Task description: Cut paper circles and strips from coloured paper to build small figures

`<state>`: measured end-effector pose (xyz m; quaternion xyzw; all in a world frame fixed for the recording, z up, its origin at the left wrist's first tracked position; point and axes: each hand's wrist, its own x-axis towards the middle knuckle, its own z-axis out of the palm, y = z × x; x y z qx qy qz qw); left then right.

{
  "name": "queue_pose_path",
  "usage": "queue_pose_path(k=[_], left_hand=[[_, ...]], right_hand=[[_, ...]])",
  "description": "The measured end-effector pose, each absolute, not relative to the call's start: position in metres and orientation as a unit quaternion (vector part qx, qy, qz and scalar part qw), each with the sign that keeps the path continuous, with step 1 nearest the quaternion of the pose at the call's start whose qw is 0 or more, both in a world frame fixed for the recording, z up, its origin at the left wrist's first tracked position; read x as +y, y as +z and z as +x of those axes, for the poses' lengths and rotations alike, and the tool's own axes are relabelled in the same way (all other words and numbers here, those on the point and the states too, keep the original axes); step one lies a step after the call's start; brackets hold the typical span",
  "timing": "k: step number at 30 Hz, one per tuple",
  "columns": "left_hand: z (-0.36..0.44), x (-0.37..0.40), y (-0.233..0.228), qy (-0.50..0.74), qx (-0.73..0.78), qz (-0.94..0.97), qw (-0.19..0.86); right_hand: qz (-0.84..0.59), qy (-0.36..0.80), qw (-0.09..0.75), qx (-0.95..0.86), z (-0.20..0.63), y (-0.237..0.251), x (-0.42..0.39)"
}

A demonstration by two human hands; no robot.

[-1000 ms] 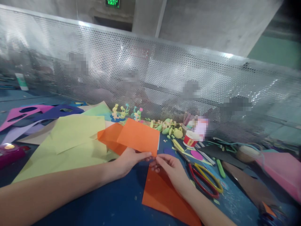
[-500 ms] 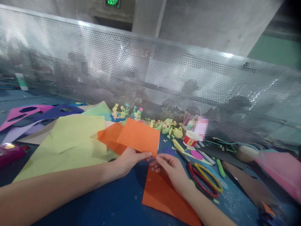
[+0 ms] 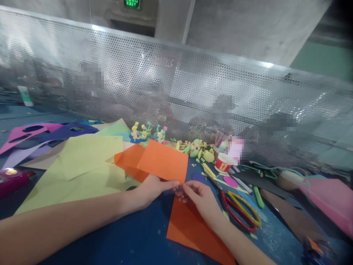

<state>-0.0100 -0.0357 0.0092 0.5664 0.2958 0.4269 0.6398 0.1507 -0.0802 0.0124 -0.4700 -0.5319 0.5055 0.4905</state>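
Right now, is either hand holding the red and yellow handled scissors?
No: the red and yellow handled scissors lie on the blue table; both hands pinch the orange paper sheet.

Both bare forearms reached forward and inward, converging at the middle. The left hand (image 3: 150,189) lay palm down, its thumb stretched toward the right hand (image 3: 200,198), whose fingers (image 3: 184,187) curled in a pinch, tips almost meeting the left thumb.
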Motion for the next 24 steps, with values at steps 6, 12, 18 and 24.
queue_pose_path(k=[6,12,18,24], left_hand=[[-0.0098,-0.0341,0.0072,0.439,0.289,0.569,0.632],[-0.0100,-0.0346,0.0074,0.438,0.298,0.568,0.630],[-0.0099,-0.0346,0.0077,0.437,0.297,0.567,0.632],[-0.0103,-0.0356,0.0087,0.427,0.292,0.574,0.635]], right_hand=[[-0.446,0.507,0.493,-0.549,0.1482,0.0179,-0.0845],[-0.443,0.505,0.496,-0.550,0.1491,0.0155,-0.0821],[-0.445,0.510,0.494,-0.545,0.1507,0.0140,-0.0811],[-0.450,0.513,0.492,-0.541,0.1496,0.0144,-0.0815]])
